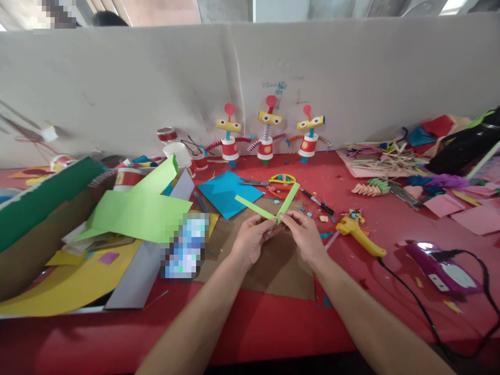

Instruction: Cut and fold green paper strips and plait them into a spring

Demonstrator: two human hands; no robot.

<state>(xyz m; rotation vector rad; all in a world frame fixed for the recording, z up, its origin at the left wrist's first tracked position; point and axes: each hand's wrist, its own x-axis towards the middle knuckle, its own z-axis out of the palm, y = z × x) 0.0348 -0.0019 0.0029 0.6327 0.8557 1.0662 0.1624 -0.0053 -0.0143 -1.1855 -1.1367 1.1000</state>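
Note:
Both my hands meet above a brown cardboard sheet (273, 271) on the red table (258, 328). My left hand (250, 240) pinches one green paper strip (254, 207) that points up and to the left. My right hand (305, 237) pinches a second green strip (288, 200) that points up and to the right. The two strips cross at my fingertips in a V shape. Just beyond them lie a blue paper sheet (226, 191), scissors (260, 182) and a pen (322, 203).
Three paper-cup robot figures (265, 138) stand against the white back wall. A yellow glue gun (359, 233) and a purple device (441, 268) with a black cord lie to the right. Green, yellow and grey paper sheets (136, 213) and a box (42, 219) pile up at left.

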